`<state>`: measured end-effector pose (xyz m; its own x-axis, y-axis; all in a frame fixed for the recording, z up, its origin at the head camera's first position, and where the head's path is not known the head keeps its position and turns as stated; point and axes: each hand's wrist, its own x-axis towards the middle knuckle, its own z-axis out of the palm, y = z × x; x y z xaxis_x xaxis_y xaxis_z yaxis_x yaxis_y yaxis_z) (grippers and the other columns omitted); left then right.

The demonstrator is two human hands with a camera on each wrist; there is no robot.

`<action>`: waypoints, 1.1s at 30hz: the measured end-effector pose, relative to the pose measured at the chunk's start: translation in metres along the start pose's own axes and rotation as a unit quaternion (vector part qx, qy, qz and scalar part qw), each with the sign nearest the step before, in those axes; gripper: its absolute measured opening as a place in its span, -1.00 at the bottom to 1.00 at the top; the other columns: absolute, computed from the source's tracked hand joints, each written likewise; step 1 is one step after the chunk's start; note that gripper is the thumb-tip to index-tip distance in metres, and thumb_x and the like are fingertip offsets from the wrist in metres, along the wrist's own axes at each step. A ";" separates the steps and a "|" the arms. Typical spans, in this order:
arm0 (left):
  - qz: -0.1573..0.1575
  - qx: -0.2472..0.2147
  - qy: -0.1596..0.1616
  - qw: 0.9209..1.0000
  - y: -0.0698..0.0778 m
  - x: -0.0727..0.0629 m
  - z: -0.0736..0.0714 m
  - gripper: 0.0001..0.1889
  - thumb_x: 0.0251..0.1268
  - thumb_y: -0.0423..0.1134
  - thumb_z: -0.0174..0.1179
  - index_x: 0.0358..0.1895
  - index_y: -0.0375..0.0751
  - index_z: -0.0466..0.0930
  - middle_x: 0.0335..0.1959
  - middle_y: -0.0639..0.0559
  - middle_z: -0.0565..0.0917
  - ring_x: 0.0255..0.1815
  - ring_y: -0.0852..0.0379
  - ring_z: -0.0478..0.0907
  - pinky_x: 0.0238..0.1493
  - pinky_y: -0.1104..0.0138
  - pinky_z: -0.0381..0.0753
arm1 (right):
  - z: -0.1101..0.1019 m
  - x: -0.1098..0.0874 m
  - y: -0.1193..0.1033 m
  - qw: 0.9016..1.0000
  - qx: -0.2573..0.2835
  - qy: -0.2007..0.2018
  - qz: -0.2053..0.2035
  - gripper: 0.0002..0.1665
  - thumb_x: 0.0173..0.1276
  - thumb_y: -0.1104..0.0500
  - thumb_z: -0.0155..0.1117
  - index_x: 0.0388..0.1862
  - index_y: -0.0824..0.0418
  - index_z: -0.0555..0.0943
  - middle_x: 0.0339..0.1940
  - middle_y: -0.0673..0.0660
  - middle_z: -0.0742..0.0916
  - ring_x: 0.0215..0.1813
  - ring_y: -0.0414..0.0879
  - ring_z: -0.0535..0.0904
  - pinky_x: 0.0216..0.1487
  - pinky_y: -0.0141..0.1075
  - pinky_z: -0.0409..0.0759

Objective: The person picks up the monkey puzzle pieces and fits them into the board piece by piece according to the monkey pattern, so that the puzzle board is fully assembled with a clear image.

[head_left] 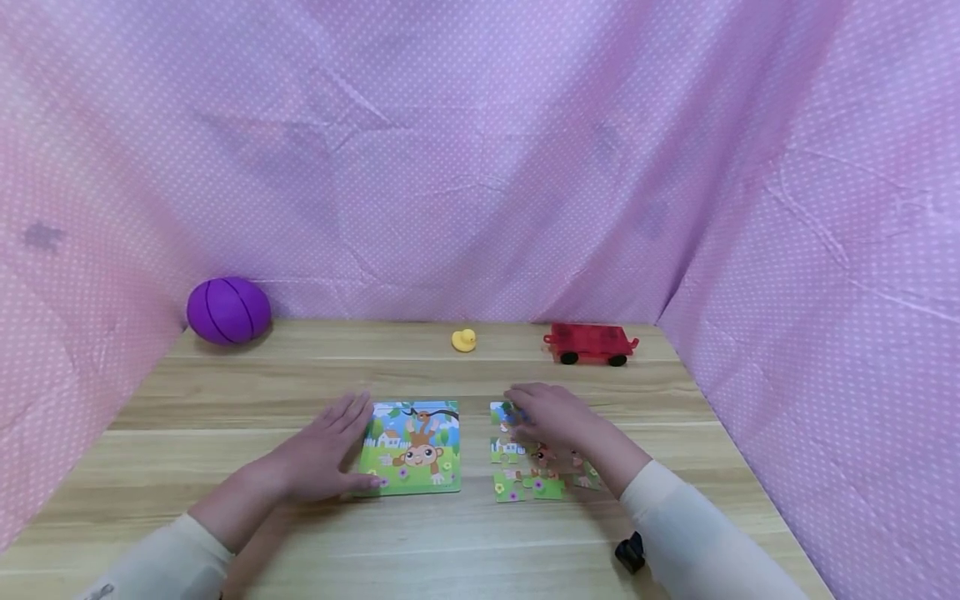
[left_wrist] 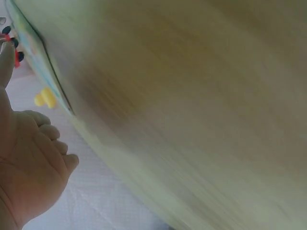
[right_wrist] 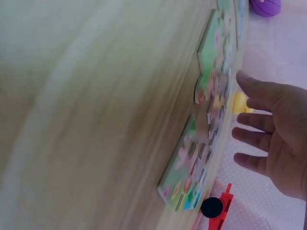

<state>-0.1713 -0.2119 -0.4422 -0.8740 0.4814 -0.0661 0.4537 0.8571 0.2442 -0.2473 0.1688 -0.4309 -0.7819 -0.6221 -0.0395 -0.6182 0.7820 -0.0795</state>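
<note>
A square monkey picture puzzle board (head_left: pixel 410 447) lies flat on the wooden table. Beside its left edge is my left hand (head_left: pixel 324 450), fingers extended and thumb near the lower corner; whether it touches the board I cannot tell. The left wrist view shows the palm (left_wrist: pixel 36 172) and the board's edge (left_wrist: pixel 43 57). Right of the board lie loose puzzle pieces (head_left: pixel 546 487), some partly joined or overlapping. Over them hovers my right hand (head_left: pixel 555 417), hiding several. In the right wrist view its fingers (right_wrist: pixel 256 139) are spread with nothing between them, above the pieces (right_wrist: pixel 180 167).
Along the back of the table (head_left: pixel 405 542) are a purple ball (head_left: pixel 228 311), a yellow rubber duck (head_left: pixel 464 340) and a red toy wagon (head_left: pixel 592 342). A small black object (head_left: pixel 630 552) is by the right sleeve. Pink dotted cloth (head_left: pixel 450 167) hangs around the table.
</note>
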 end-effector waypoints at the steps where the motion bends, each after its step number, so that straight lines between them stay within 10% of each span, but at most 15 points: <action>1: -0.001 -0.004 -0.007 1.000 -0.001 0.000 0.001 0.20 0.09 0.54 0.04 0.56 -0.29 -0.10 0.61 -0.19 -0.10 0.61 -0.26 -0.20 0.56 -0.10 -0.06 | 0.000 0.002 0.000 1.000 0.001 0.000 -0.008 -0.33 0.27 -0.12 0.38 0.29 0.12 0.53 0.26 0.07 0.63 0.27 -0.01 0.55 0.29 -0.07 0.52; 9: 0.002 -0.025 -0.049 0.998 -0.007 0.002 0.001 0.08 0.18 0.42 0.12 0.55 -0.29 0.01 0.60 -0.17 -0.02 0.60 -0.26 -0.15 0.53 -0.13 0.01 | 0.006 0.012 0.000 0.999 -0.026 0.001 -0.034 -0.66 0.29 0.01 0.41 0.02 0.05 0.66 -0.09 -0.08 0.69 -0.05 -0.18 0.60 0.05 -0.22 0.63; 33: 0.004 -0.029 -0.078 0.997 -0.008 0.003 0.004 0.03 0.22 0.34 0.16 0.54 -0.30 0.03 0.60 -0.18 0.01 0.59 -0.26 -0.09 0.51 -0.14 0.08 | 0.011 0.028 -0.002 0.998 -0.047 0.010 -0.051 -0.86 0.31 0.04 0.39 -0.23 0.04 0.66 -0.33 -0.08 0.63 -0.31 -0.22 0.49 -0.22 -0.29 0.60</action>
<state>-0.1772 -0.2163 -0.4481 -0.8304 0.5153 -0.2119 0.4463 0.8428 0.3009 -0.2676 0.1497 -0.4426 -0.7159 -0.6980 -0.0165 -0.6982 0.7158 0.0113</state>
